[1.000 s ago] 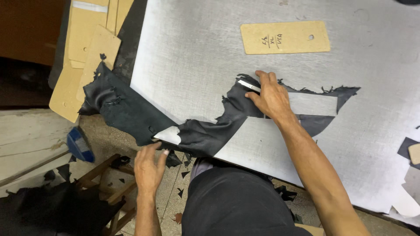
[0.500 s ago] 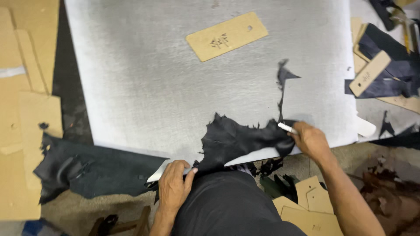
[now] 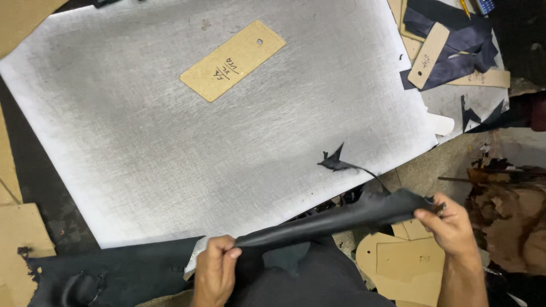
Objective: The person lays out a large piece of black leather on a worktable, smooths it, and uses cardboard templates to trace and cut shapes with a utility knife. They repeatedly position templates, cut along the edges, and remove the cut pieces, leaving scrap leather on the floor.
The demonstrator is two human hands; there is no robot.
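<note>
Two hands up front, both clamped on the same strip of black leather (image 3: 341,219). Left hand (image 3: 215,273) low in the middle, fingers curled tight on the near end, right at the front edge of the grey cutting mat (image 3: 170,148). Right hand (image 3: 450,224) off to the side, pinching the far end past the mat's corner. Leather stretched taut between the two grips, lifted off the bench, running up-right. More dark hide (image 3: 108,273) lying flat at lower left. Pale cardboard patterns (image 3: 398,258) stacked under the right wrist. Little black scrap (image 3: 334,162) sitting on the mat just above the strip. Further out, a tan cardboard template (image 3: 233,59) with a punched hole, lying at an angle mid-mat. Way back right, dark navy pieces (image 3: 455,45) mixed with another cardboard tag (image 3: 427,55).
</note>
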